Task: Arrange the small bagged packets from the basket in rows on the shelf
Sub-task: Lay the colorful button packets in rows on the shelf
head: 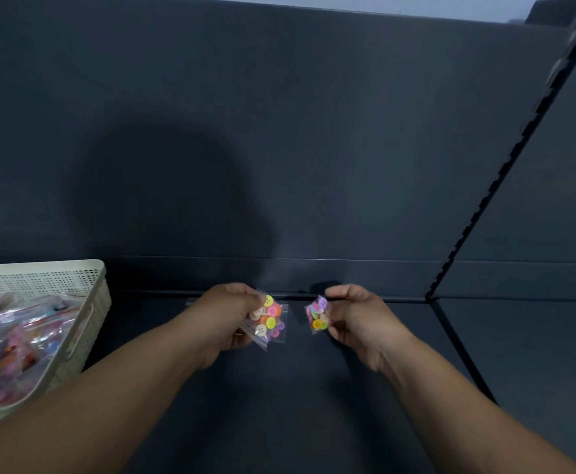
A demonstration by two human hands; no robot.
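Button packets [269, 319], a small stack of them, are being gripped in the left hand [223, 318] above the dark shelf [307, 405], while the right hand [360, 321] is pinching 1 more packet [318, 318] just beside them, not touching. Further bagged packets [16, 340] are lying in the cream basket [93, 302] at the shelf's left side.

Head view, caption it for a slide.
Left hand grips button packets, right hand pinches another packet, over the shelf beside the basket.
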